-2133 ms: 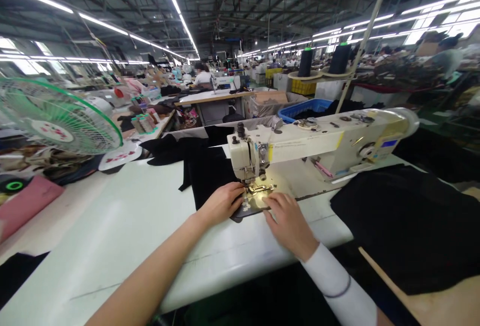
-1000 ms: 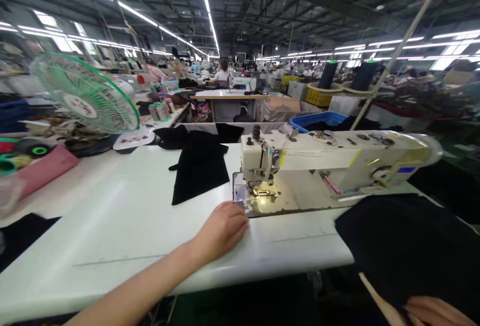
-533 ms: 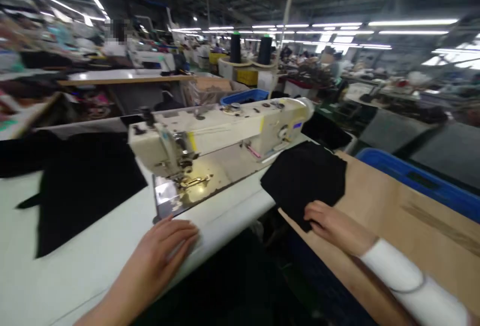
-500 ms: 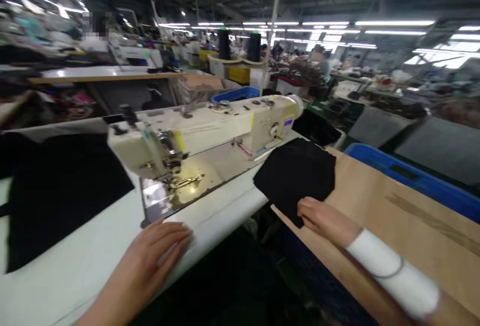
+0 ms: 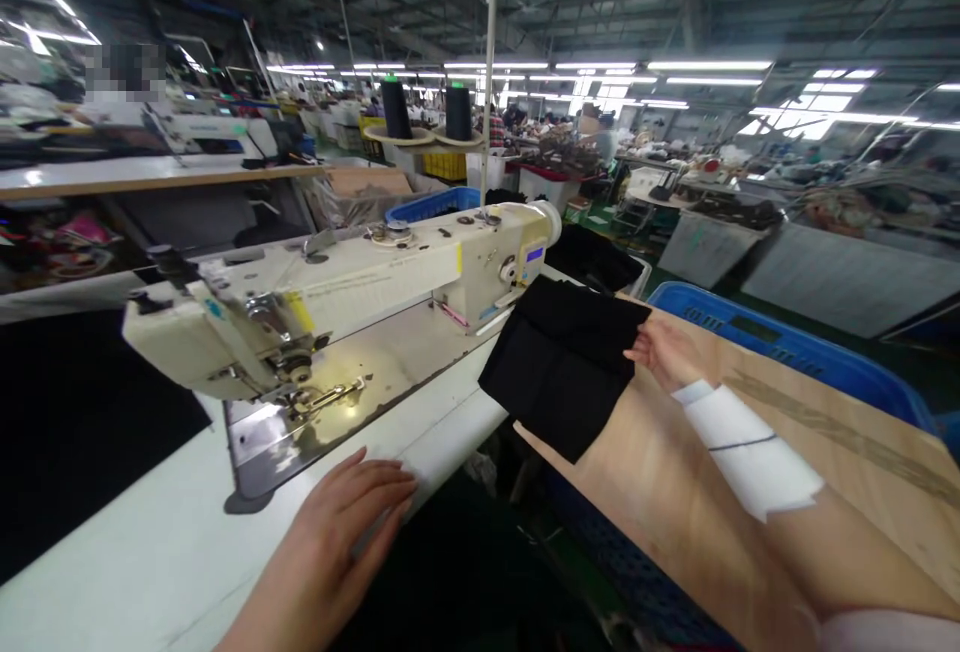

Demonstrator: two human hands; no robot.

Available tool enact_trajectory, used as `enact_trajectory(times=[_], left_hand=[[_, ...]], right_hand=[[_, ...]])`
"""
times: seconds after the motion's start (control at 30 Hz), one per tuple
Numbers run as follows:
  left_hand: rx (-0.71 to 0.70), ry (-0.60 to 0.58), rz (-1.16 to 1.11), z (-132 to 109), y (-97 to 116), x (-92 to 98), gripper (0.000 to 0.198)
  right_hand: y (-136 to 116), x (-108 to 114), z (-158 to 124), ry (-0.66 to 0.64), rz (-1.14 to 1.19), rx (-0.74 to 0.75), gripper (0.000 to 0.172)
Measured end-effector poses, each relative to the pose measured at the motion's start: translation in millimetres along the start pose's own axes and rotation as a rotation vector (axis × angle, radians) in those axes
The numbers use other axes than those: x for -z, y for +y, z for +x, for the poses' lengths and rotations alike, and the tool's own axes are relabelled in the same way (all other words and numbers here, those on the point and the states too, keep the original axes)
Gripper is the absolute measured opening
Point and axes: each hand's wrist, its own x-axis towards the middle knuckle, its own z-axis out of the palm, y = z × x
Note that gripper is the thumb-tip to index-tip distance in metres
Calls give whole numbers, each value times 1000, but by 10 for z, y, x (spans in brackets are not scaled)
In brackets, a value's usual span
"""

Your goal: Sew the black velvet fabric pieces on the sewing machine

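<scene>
Black cloth (image 5: 559, 367): long axis slanted near-left to far-right.
Right hand (image 5: 664, 350): pinched its right edge.
Left hand (image 5: 334, 537): was unclenched.

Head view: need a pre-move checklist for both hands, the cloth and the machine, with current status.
1. Right hand on the dark black fabric piece: ok, fingers pinch its right edge.
2. Left hand free of cloth: ok, fingers spread at the front edge of the smooth white tabletop.
3. Fabric piece apart from the needle end of the long cream sewing machine: ok, it lies well to the right.
4. Fabric piece a single layer: cannot tell.
5. Small rectangular blue display legible: not ok, lit but too small to read.
</scene>
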Motion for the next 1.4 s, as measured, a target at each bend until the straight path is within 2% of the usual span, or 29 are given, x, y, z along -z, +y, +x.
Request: enact_trajectory(times=[0.1,0.23,0.3,0.43,0.53,0.6,0.7,0.8,0.9,0.97,1.03,1.13,1.23,1.27,1.37,1.4], left_hand=[[-34,19,16,116,92,8,24],[-72,11,63,204,167,77,22],[-75,26,65,200,163,105,21],[-52,64,41,157,137,140,21],[-21,66,19,129,140,161,20],[8,69,-11,102,147,176,20],[133,71,-100,35,189,204,29],[308,32,-302,-38,306,218,66],[350,-11,-565,-74,462,162,118],[302,2,-687,-73,547,99,138],[254,13,-741,-56,615,64,144],[231,68,-703,-12,720,127,138],[293,219,-511,29,806,301,125],[347,279,-430,37,808,375,109],[562,426,-260,45,676,664,39],[625,455,-235,50,589,788,29]], right_hand=[[-255,23,295,108,140,148,35],[-753,-8,634,311,206,412,30],[-1062,-21,777,425,138,565,27],[-1661,-46,969,668,-191,908,12],[-1988,-166,920,735,-388,1051,4],[-2113,-330,735,688,-486,1135,7],[-2118,-677,218,517,-756,1236,22],[-1902,-1056,-467,324,-1084,1383,24],[-1582,-1367,-1099,64,-1135,1532,23],[-1394,-1528,-1394,-100,-1133,1513,22],[-1268,-1670,-1570,-211,-1124,1444,21],[-1215,-1874,-1675,-288,-1022,1341,16],[-1287,-2031,-1705,-346,-839,1229,13],[-1322,-2062,-1704,-383,-772,1180,15],[-1409,-2099,-1645,-528,-572,986,17],[-1419,-2104,-1600,-572,-517,917,18]])
